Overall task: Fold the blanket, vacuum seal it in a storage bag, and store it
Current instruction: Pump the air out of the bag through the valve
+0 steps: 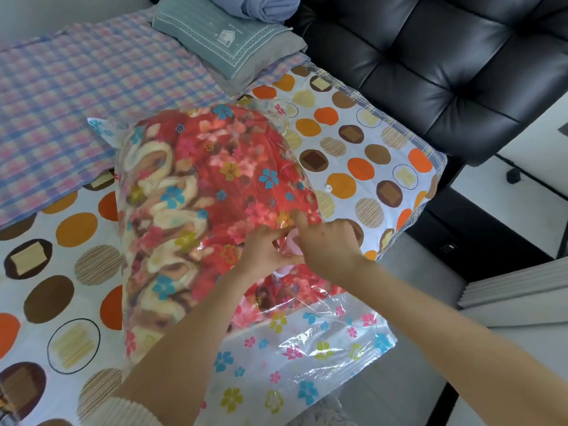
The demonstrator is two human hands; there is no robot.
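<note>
both sets of fingertips meet at the centre of my feed on the round pale pink plastic valve cap [291,241]. the left hand [263,252] pinches it narrowly from the left with thumb and forefinger, the other fingers curled under. the right hand [330,245] curls over the cap from the right, with its forefinger raised and pressing the film above. i cannot tell how its thumb lies, since the back of the hand hides it.

the cap sits on the clear plastic storage bag printed with small flowers [310,348], which lies on the bed from the centre to the lower right of the frame. the folded red floral fleece blanket [215,179] fills its bulging upper part, and the lower right end lies flat and wrinkled. a cream ribbed sleeve [132,410] shows at the bottom edge.

under the bag i see the white bed sheet with brown and orange ovals [61,272]. a small white round piece [327,188] lies on the sheet just beside the bag's right edge. in the upper left a pink and blue checked cover [76,87] spreads over the sheet. a teal pillow with a little house print [221,41] lies at the top of the frame, with a rolled blue cloth [267,7] on it. a black quilted leather seat [445,63] fills the upper right.
</note>
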